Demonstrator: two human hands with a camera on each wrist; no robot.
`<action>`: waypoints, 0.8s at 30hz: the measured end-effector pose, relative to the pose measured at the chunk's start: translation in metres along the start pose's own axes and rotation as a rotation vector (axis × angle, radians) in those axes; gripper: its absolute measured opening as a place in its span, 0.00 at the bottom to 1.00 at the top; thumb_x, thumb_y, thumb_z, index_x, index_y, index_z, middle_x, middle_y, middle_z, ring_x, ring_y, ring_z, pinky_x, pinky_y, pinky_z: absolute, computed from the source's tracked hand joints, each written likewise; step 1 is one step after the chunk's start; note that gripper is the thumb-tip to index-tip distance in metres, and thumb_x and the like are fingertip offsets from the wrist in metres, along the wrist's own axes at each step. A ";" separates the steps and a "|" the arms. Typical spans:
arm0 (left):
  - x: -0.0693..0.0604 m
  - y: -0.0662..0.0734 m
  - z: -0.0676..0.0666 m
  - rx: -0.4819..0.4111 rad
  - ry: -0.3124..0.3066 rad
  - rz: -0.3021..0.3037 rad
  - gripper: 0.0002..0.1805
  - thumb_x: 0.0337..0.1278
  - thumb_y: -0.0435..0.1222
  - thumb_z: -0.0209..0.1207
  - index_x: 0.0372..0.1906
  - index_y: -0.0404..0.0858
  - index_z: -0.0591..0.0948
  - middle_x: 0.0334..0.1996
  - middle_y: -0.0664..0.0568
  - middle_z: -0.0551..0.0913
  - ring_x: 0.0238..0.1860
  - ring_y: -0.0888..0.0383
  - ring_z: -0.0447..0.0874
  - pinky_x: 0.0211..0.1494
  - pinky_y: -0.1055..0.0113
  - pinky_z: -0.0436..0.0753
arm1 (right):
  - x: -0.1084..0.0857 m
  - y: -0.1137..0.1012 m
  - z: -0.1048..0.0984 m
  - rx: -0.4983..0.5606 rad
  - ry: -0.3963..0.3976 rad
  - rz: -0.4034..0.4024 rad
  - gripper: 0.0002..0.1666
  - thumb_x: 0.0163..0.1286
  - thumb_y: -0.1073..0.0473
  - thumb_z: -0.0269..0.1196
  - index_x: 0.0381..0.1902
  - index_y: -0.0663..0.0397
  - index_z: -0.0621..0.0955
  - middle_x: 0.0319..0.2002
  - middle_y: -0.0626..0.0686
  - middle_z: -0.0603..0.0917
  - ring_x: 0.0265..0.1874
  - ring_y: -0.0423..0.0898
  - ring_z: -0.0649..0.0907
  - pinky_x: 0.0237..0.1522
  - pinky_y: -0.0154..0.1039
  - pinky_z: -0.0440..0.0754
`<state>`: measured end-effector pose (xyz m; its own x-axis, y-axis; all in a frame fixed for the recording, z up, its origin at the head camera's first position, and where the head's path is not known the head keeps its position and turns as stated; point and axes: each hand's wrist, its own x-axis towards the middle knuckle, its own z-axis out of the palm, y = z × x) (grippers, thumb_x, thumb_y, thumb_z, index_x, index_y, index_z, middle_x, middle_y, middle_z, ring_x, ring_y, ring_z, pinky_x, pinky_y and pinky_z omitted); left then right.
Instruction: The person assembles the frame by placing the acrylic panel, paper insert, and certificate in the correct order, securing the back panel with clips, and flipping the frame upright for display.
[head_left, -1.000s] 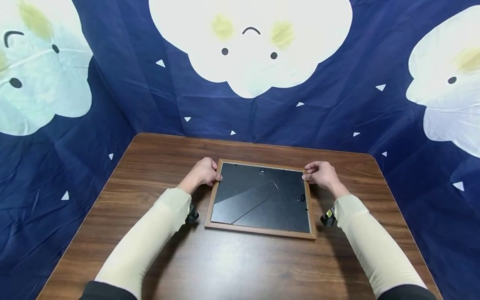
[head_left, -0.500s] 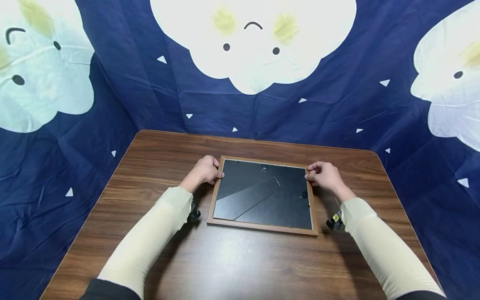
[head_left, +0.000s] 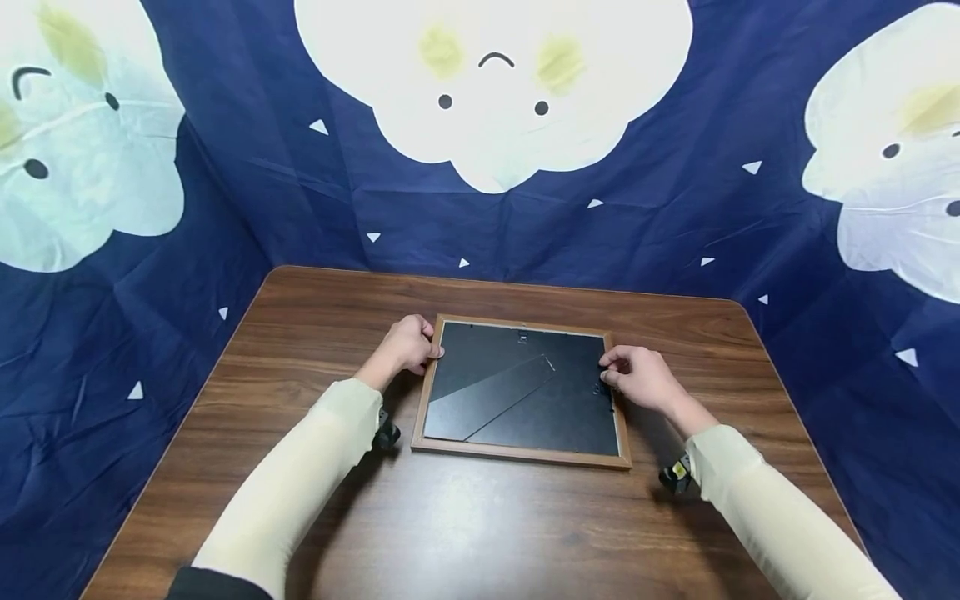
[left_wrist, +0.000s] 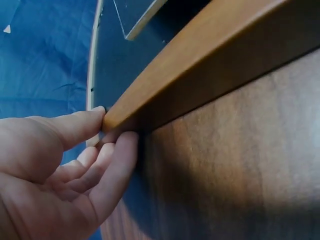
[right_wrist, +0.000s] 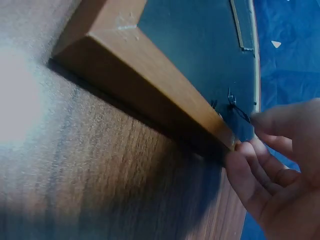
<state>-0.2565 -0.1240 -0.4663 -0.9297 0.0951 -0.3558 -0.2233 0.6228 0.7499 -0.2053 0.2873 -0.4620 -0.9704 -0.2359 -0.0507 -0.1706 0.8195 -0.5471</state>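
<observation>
Two hands at work on one picture frame [head_left: 517, 454], which lies back side up on the wooden table [head_left: 480, 542], toward its far edge; seems flat, no tilt made out. Your left hand [head_left: 408, 342] is clamped on the frame's left rail near the far corner: thumb on the upper face, a fingertip against the outer side. Your right hand [head_left: 641, 375] is at the opposite rail, fingertips by the outer edge, thumb reaching inward over the black backing panel [head_left: 480, 358]. In the right wrist view your thumb tip meets the end of a dark loop on the side hanger [right_wrist: 241, 112], which stands up off the panel; whether you pinch that loop or merely nudge it, cannot tell. Other hardware: top hanger [head_left: 522, 337] by the far rail; support leg [head_left: 487, 400], lying against the panel as far as seen. Step in hand, judged: you are handling or checking the side fitting, left hand serving as the anchor. Panel is seated within the rails, so nothing is taken apart at this point. Next move, judged: settle that loop with a light thumb, since thin metal could bend or slip from the fingertip; then set the right fingers squarely on their rail, matching the left, before any lift or turn.
</observation>
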 end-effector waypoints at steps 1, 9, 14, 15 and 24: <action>-0.002 -0.001 0.001 0.012 0.009 0.006 0.21 0.60 0.30 0.69 0.52 0.29 0.73 0.42 0.35 0.82 0.31 0.51 0.88 0.30 0.61 0.89 | -0.001 0.000 0.000 0.014 -0.009 0.002 0.08 0.66 0.63 0.68 0.43 0.56 0.86 0.32 0.49 0.86 0.30 0.42 0.82 0.35 0.39 0.79; -0.024 -0.002 0.007 0.193 0.031 0.047 0.24 0.62 0.35 0.67 0.60 0.30 0.76 0.41 0.39 0.87 0.19 0.55 0.86 0.26 0.64 0.86 | -0.015 0.002 0.004 0.115 -0.057 0.039 0.10 0.65 0.63 0.69 0.45 0.57 0.86 0.34 0.51 0.87 0.26 0.40 0.83 0.28 0.35 0.82; -0.036 0.005 0.007 0.231 -0.032 0.066 0.34 0.58 0.28 0.65 0.70 0.30 0.71 0.37 0.44 0.85 0.21 0.56 0.84 0.28 0.64 0.86 | -0.022 0.001 0.004 0.109 -0.034 0.022 0.11 0.64 0.65 0.70 0.45 0.56 0.86 0.36 0.51 0.87 0.32 0.41 0.83 0.32 0.33 0.81; -0.037 0.005 0.007 0.232 -0.037 0.066 0.35 0.57 0.27 0.64 0.71 0.30 0.70 0.37 0.45 0.84 0.21 0.55 0.84 0.28 0.64 0.85 | -0.023 0.001 0.004 0.107 -0.030 0.018 0.12 0.63 0.65 0.70 0.45 0.56 0.86 0.36 0.51 0.87 0.33 0.42 0.84 0.33 0.33 0.82; -0.036 0.001 0.006 0.179 -0.026 0.057 0.37 0.56 0.24 0.62 0.73 0.29 0.68 0.38 0.45 0.81 0.22 0.56 0.84 0.27 0.65 0.86 | -0.026 0.000 0.010 0.110 0.031 0.015 0.12 0.64 0.69 0.69 0.46 0.56 0.87 0.39 0.54 0.89 0.37 0.45 0.86 0.36 0.34 0.82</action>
<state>-0.2213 -0.1220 -0.4561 -0.9311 0.1528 -0.3312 -0.1123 0.7438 0.6589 -0.1785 0.2887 -0.4689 -0.9779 -0.2062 -0.0347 -0.1377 0.7600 -0.6352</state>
